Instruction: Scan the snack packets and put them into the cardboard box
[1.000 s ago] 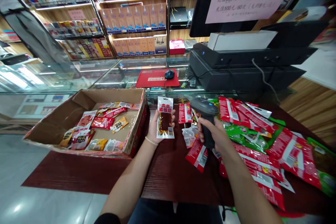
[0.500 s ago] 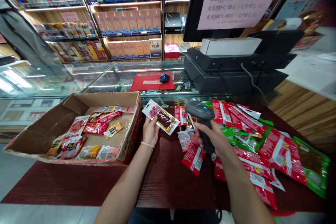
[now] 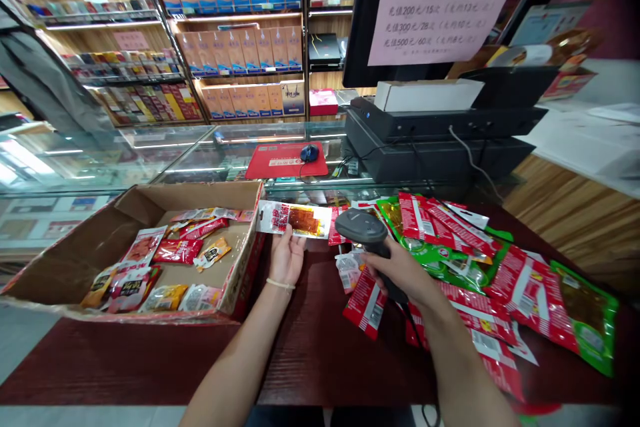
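Between the thumb and fingers of my left hand (image 3: 287,259) is a white snack packet (image 3: 303,219) with red lettering and a clear window showing brown food. It is held nearly level, its left end by the rim of the cardboard box (image 3: 253,240). My right hand (image 3: 400,265) is wrapped round the handle of a black barcode scanner (image 3: 364,227), whose head points left toward the packet. Below the scanner lie a red packet (image 3: 367,303) and a small pink-and-clear packet (image 3: 349,271). Several small snack packets (image 3: 177,251) lie inside the box.
A pile of red packets (image 3: 533,293) and green packets (image 3: 587,313) covers the table's right side. Behind stand a glass counter (image 3: 195,153), a red mat (image 3: 273,160) with a mouse (image 3: 309,153), black register equipment (image 3: 425,147) and a monitor with a pink sign (image 3: 435,13).
The held packet has turned from a slant to nearly level and moved left a little. The scanner has shifted left and slightly down, its head now tilted toward the packet. The view has shifted slightly.
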